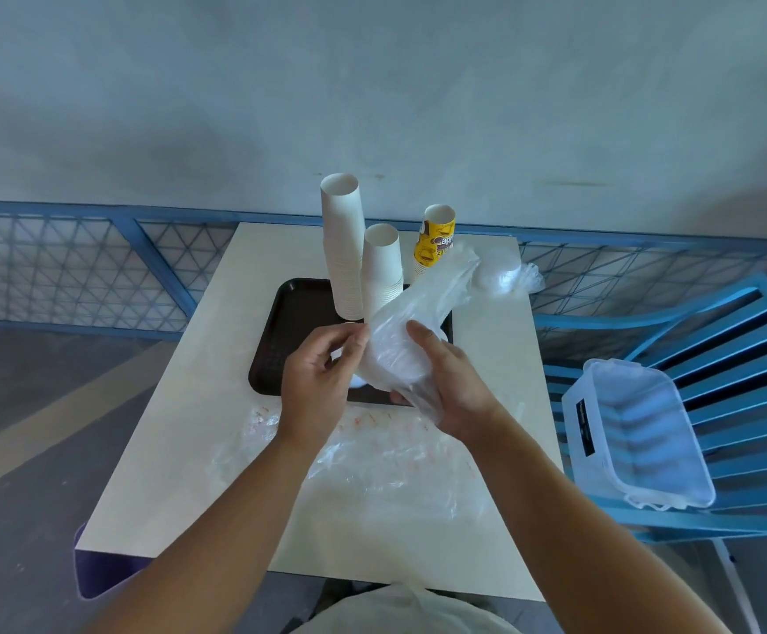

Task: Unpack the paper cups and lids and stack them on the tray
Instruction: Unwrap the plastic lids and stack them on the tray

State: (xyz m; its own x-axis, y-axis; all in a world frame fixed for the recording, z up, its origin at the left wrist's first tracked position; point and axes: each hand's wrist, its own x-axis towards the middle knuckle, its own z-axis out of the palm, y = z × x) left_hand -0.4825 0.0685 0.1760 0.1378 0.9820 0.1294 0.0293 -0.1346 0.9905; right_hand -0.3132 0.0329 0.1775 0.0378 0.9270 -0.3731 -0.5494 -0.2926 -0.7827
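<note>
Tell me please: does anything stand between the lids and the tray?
Yes: the clear plastic bag wraps the lids, which the left hand and right hand hold above the tray. The white cup stacks stand on its far part.

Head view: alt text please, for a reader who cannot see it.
The right hand grips a clear plastic bag of white lids above a dark tray on a white table, while the left hand pinches its plastic. Two stacks of white paper cups stand on the tray, a yellow printed stack beside them.
</note>
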